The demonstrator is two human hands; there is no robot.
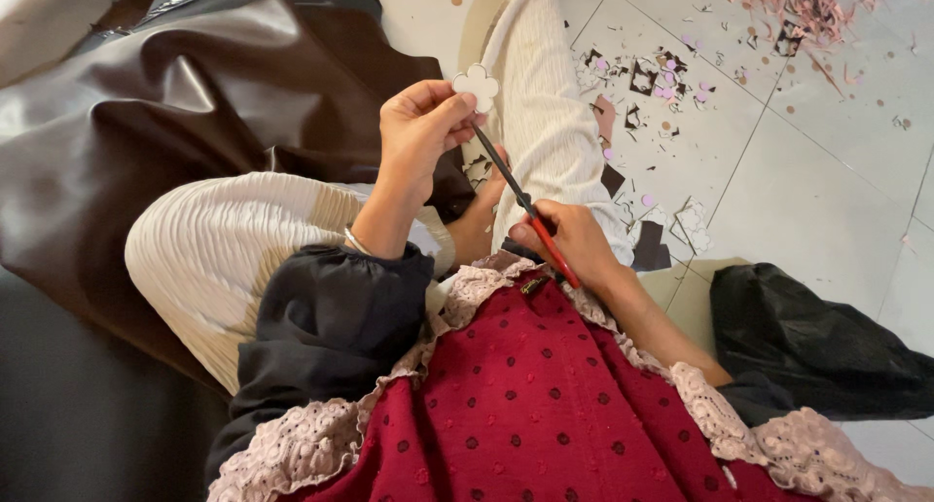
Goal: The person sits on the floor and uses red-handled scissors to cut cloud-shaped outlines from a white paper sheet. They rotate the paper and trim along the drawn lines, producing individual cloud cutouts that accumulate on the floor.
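brown leather sheet (185, 93), black bag (817, 337), paper scraps (652, 79) on tiled floor (827, 191)

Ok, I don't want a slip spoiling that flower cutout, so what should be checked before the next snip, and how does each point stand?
1. Left hand pinches the white flower cutout by its edge: ok.
2. Right hand grips the red handles of the scissors: ok.
3. Blade tips reach the cutout's lower edge: ok.
4. Left fingers clear of the blades: cannot tell, they sit very close.
5. Blades open or shut: cannot tell.
6. Scraps lie apart on the tiled floor, away from the hands: ok.
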